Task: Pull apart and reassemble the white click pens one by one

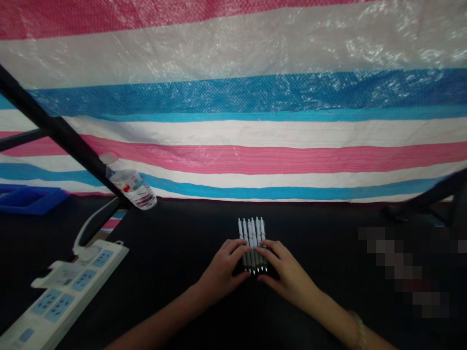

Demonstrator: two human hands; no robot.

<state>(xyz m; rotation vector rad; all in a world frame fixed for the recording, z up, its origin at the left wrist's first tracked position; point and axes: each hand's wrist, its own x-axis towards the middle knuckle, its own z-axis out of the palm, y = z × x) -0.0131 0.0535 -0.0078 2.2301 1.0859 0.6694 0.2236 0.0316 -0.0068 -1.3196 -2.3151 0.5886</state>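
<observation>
Several white and grey click pens (252, 238) lie side by side in a neat row on the black table, clickers away from me and metal tips toward me. My left hand (226, 265) grips the row from the left, its fingers curled over the outer pens and its thumb by the tips. From the right, my right hand (286, 272) does the same, fingertips on the barrels and thumb just below the tips. Between the two hands the middle pens show. The fingers cover part of the outer barrels.
On the left, a white power strip (62, 287) with a plugged-in cord lies along the black table (175, 243). A water bottle (134, 188) leans beside a black frame bar (69, 141). A blue tray (40, 199) sits far left. Striped plastic sheeting (237, 131) hangs behind.
</observation>
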